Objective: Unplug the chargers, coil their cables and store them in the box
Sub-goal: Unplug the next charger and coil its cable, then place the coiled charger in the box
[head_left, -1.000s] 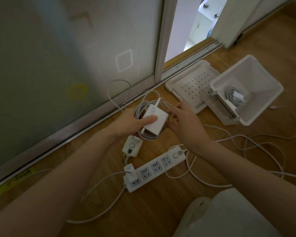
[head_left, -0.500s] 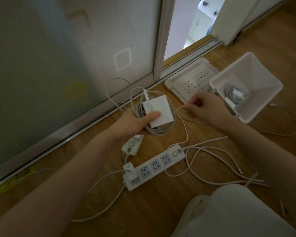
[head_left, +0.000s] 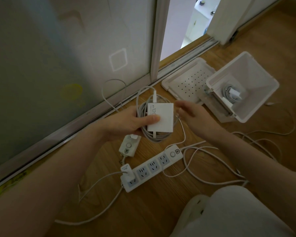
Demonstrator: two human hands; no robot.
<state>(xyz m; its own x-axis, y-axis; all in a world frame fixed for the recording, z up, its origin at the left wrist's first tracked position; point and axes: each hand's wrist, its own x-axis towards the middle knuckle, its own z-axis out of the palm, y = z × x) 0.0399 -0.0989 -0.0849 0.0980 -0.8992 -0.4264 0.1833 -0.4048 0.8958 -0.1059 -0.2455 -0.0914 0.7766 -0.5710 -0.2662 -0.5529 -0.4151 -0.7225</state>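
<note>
Charger in hand: my left hand [head_left: 126, 123] holds the white charger brick [head_left: 161, 117] with its grey coil [head_left: 144, 132] bunched underneath, thumb pressed flat on the brick's face, above the wooden floor [head_left: 161, 211].
Right hand: my right hand [head_left: 193, 115] is beside the brick's right edge, fingers loosely spread and pinching nothing that I can make out.
Just changed: half a second ago that hand was out toward the box, drawing a thin strand of cable taut; now it has come back to the brick and the strand hangs slack below the coil.
Against a second ago: the brick has turned, so its printed face is squarer to me and its cable end [head_left: 154, 96] points away.
Meaning for the task: I judge another loop has gone onto the coil, though a loose tail [head_left: 184, 134] still trails down toward the power strip [head_left: 152, 168], so this cable is not fully wound.
Box: the white box [head_left: 256, 72] lies open to my right, beside its perforated lid [head_left: 186, 79], with one coiled charger [head_left: 233, 94] already inside.
Still plugged: a small charger [head_left: 126, 170] sits in the end socket of the strip; a second small unit [head_left: 128, 147] lies on the floor just beyond it.
Next, as I see it: gather the tail, then carry the bundle to the box.
</note>
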